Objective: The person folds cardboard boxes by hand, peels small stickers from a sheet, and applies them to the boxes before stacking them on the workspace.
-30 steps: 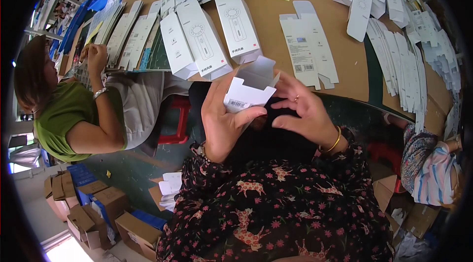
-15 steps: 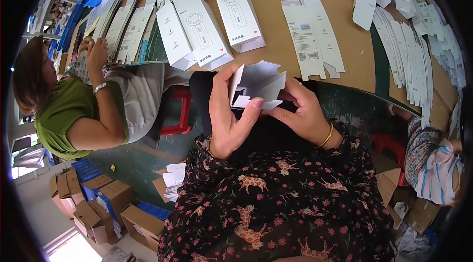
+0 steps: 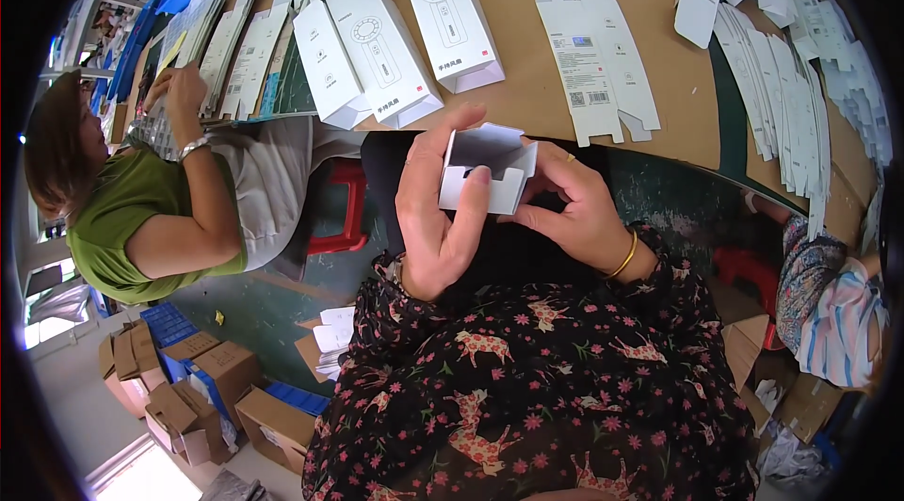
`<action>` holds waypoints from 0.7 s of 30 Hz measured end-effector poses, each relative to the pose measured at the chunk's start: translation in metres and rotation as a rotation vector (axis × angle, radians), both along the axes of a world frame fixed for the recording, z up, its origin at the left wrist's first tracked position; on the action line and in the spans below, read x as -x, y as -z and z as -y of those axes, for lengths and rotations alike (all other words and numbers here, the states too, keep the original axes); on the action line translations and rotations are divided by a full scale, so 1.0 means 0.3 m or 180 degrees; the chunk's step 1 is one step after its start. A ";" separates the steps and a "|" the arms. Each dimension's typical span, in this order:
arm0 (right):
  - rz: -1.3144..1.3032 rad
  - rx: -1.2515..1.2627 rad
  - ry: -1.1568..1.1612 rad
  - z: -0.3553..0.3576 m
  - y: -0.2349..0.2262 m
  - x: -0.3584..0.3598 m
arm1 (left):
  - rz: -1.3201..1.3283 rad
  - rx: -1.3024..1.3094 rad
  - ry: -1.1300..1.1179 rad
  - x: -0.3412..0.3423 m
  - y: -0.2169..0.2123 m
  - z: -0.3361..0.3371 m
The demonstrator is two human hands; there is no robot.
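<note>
A small white carton [image 3: 509, 190] is held up between my hands, its end with folded flaps turned toward me. My left hand [image 3: 438, 209] grips its left side, thumb laid on a flap at the opening. The fingers of my right hand [image 3: 574, 204] are curled round the carton's right side. On the table beyond lie several erected white cartons [image 3: 381, 54] printed with a handheld fan, and another such carton [image 3: 450, 11] beside them. To the right lies a flat, unfolded carton blank [image 3: 589, 58].
Rows of flat carton blanks [image 3: 777, 105] overlap at the right. A person in a green top [image 3: 155, 228] sits at my left, with stacked blanks [image 3: 226, 49] before them. Brown boxes [image 3: 226, 374] and a red stool [image 3: 344, 209] stand on the floor. Another person's patterned clothing [image 3: 810, 270] shows at the right.
The flaps at the carton's end, spread outward before, are now folded in closer, and its opening looks squarer. My left thumb has moved up onto a flap. The co-worker's hands have shifted slightly.
</note>
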State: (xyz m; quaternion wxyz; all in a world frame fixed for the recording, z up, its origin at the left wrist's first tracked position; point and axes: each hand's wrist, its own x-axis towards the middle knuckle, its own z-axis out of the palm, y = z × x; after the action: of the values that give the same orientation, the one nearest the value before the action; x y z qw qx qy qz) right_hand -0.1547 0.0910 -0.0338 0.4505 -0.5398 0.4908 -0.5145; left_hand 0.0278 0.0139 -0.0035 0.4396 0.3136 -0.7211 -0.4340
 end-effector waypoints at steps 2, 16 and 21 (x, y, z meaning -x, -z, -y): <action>0.0112 -0.0042 -0.0006 0.001 0.000 -0.005 | -0.0045 -0.0116 0.0024 -0.003 -0.001 0.000; 0.0159 0.0061 -0.0104 -0.004 -0.032 0.004 | -0.0128 -0.0033 0.0042 0.017 -0.019 -0.021; 0.0173 0.0042 -0.0094 -0.006 -0.040 0.002 | -0.0594 -0.0800 0.0057 -0.002 0.008 -0.041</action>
State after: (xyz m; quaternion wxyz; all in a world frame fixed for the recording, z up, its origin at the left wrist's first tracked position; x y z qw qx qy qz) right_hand -0.1553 0.0927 -0.0217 0.4677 -0.5358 0.4670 -0.5255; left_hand 0.0283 0.0261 -0.0060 0.4581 0.3180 -0.6200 -0.5520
